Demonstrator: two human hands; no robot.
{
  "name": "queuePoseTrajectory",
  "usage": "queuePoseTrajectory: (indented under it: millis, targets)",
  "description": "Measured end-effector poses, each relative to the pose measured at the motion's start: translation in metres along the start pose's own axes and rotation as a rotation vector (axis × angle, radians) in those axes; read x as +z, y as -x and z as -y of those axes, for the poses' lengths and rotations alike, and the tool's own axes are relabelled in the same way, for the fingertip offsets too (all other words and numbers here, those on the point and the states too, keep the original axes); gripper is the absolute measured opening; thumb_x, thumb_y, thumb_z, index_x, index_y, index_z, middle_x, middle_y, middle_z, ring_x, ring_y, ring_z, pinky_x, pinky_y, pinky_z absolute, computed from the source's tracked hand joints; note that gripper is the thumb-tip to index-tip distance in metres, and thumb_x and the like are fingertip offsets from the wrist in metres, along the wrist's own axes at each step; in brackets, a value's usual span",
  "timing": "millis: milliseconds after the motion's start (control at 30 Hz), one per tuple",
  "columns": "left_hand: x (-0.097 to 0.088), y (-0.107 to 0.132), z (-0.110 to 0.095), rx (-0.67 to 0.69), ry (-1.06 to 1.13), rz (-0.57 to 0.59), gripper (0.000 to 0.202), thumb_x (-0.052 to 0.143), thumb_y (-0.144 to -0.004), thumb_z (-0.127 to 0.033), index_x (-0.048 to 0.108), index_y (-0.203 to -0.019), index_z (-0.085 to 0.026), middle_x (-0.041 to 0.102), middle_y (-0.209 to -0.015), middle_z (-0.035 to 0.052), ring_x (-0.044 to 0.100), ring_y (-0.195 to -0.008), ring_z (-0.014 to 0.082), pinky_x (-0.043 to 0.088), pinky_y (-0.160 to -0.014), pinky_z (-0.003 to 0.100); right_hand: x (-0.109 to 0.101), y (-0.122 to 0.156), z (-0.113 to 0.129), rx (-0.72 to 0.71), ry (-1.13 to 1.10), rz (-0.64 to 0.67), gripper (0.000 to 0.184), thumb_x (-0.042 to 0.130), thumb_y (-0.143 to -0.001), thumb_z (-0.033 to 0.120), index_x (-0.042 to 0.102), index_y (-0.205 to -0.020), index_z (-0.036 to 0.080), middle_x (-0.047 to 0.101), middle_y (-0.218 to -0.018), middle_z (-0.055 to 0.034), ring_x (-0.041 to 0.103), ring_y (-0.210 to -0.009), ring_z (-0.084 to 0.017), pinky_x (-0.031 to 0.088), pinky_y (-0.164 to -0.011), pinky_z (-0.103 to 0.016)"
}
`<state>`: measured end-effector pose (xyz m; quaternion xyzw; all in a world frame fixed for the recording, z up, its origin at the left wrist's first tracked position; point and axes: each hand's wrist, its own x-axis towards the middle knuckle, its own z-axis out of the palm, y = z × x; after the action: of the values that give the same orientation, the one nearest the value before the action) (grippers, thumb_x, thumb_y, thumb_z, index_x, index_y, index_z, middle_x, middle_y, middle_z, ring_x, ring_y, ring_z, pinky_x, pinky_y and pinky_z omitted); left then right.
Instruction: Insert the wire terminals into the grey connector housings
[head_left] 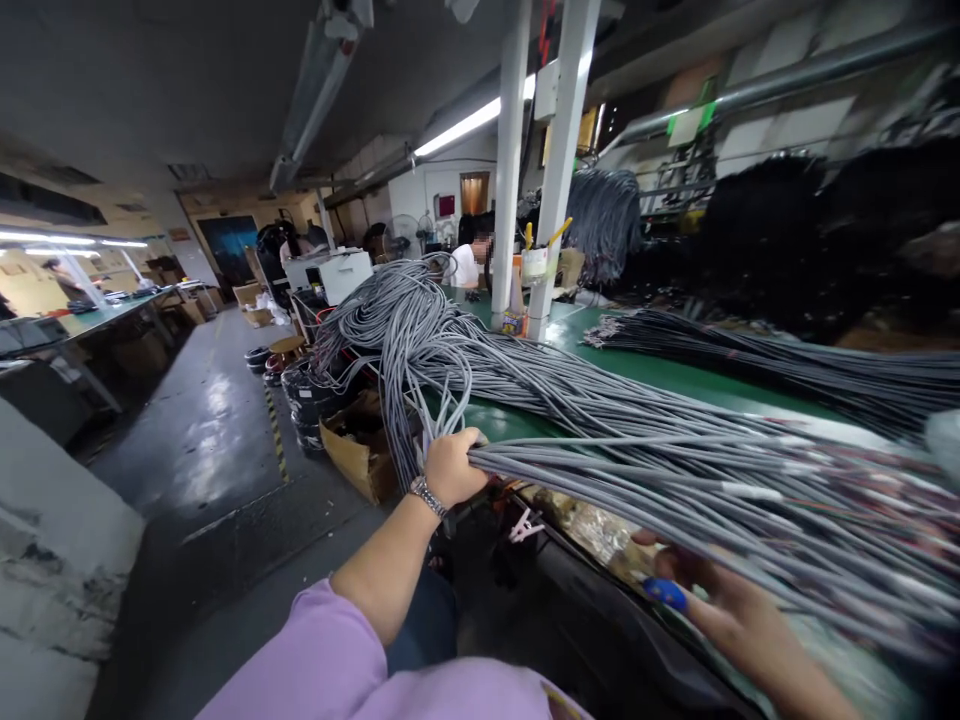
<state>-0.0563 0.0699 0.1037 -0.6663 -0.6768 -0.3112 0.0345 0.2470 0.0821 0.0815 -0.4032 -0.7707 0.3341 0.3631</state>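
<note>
While our left hand (454, 468) grips gray cables (585, 470) at centre frame, our right hand (720, 600) lies just below them, lower right.
We closed that grip probably to bunch them; whether our right hand holds any, we cannot tell.

Along the green bench (660, 372): one left hand (454, 468), one right hand (726, 597), one wristwatch (427, 495), two white posts (512, 150), one pink clip (525, 526), and gray cables (585, 388), probably dozens, partly blurred.
</note>
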Motion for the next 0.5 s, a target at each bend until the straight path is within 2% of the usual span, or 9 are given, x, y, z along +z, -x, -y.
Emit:
queuePoseTrajectory:
  millis: [67,100,167,233,267,333,367,400,500]
  targets:
    - [-0.004,0.008,0.007,-0.023,0.015,-0.012,0.014,0.056,-0.068,-0.024,0.056,-0.082,-0.025,0.067,-0.076,0.0,0.064,-0.076,0.02,0.046,-0.065,0.028,0.021,-0.006,-0.005,0.023,-0.277,0.099,0.063,0.059,-0.062,0.072,0.067,-0.098,0.021,0.065,-0.074,-0.0094,0.063,-0.069,-0.027,0.054,-0.062,-0.039]
    - [-0.005,0.013,0.011,-0.018,0.022,-0.015,0.013,0.056,-0.068,-0.023,0.056,-0.08,-0.025,0.067,-0.075,0.0,0.063,-0.076,0.0196,0.046,-0.065,0.028,0.032,-0.006,-0.003,0.062,-0.392,0.099,0.055,0.06,-0.067,0.067,0.066,-0.099,0.022,0.068,-0.087,-0.0115,0.065,-0.084,-0.03,0.055,-0.072,-0.041]
    - [-0.006,0.024,0.02,-0.011,0.025,-0.025,0.012,0.056,-0.068,-0.023,0.056,-0.08,-0.024,0.066,-0.073,0.0003,0.063,-0.073,0.0193,0.045,-0.064,0.028,0.056,-0.003,0.011,0.109,-0.667,0.127,0.047,0.056,-0.076,0.06,0.063,-0.109,0.028,0.062,-0.119,-0.0099,0.054,-0.116,-0.031,0.049,-0.091,-0.046]
    - [-0.006,0.036,0.03,0.003,-0.001,-0.015,0.01,0.056,-0.068,-0.023,0.055,-0.078,-0.024,0.066,-0.071,0.0008,0.063,-0.072,0.0201,0.045,-0.063,0.028,0.078,-0.004,0.033,0.155,-0.955,0.053,0.044,0.05,-0.079,0.062,0.063,-0.107,0.031,0.06,-0.125,-0.0059,0.049,-0.123,-0.029,0.043,-0.099,-0.048]
    - [-0.006,0.042,0.035,0.02,-0.013,-0.014,0.01,0.056,-0.067,-0.023,0.056,-0.077,-0.024,0.066,-0.072,0.0014,0.063,-0.073,0.0206,0.046,-0.064,0.029,0.088,-0.007,0.045,0.156,-0.995,0.029,0.045,0.045,-0.081,0.063,0.063,-0.108,0.031,0.058,-0.128,-0.0041,0.048,-0.124,-0.027,0.041,-0.102,-0.048]
    - [-0.005,0.055,0.047,0.056,-0.035,-0.035,0.01,0.056,-0.068,-0.023,0.057,-0.077,-0.022,0.066,-0.071,0.003,0.063,-0.073,0.0222,0.047,-0.065,0.031,0.101,-0.015,0.064,0.169,-1.05,-0.04,0.046,0.047,-0.081,0.062,0.06,-0.113,0.03,0.058,-0.128,-0.0029,0.05,-0.123,-0.025,0.039,-0.104,-0.045]
    - [-0.006,0.062,0.054,0.082,-0.042,-0.052,0.011,0.056,-0.066,-0.02,0.058,-0.078,-0.022,0.066,-0.072,0.0039,0.063,-0.074,0.0228,0.047,-0.067,0.032,0.107,-0.019,0.072,0.213,-1.147,-0.108,0.045,0.055,-0.079,0.058,0.06,-0.112,0.028,0.061,-0.125,-0.0033,0.052,-0.121,-0.024,0.039,-0.104,-0.044]
    - [-0.006,0.069,0.062,0.117,-0.038,-0.077,0.017,0.055,-0.066,-0.017,0.059,-0.081,-0.021,0.067,-0.077,0.0052,0.063,-0.078,0.0231,0.048,-0.07,0.033,0.111,-0.023,0.077,0.247,-1.24,-0.192,0.043,0.06,-0.077,0.055,0.062,-0.109,0.026,0.063,-0.12,-0.0038,0.054,-0.118,-0.024,0.04,-0.104,-0.042]
    - [-0.009,0.093,0.09,0.221,-0.034,-0.109,0.022,0.052,-0.066,-0.013,0.06,-0.085,-0.019,0.068,-0.081,0.0072,0.063,-0.078,0.0232,0.049,-0.073,0.035,0.125,-0.022,0.084,0.316,-1.4,-0.256,0.031,0.071,-0.071,0.042,0.067,-0.092,0.02,0.07,-0.097,-0.0042,0.062,-0.102,-0.023,0.045,-0.097,-0.038]
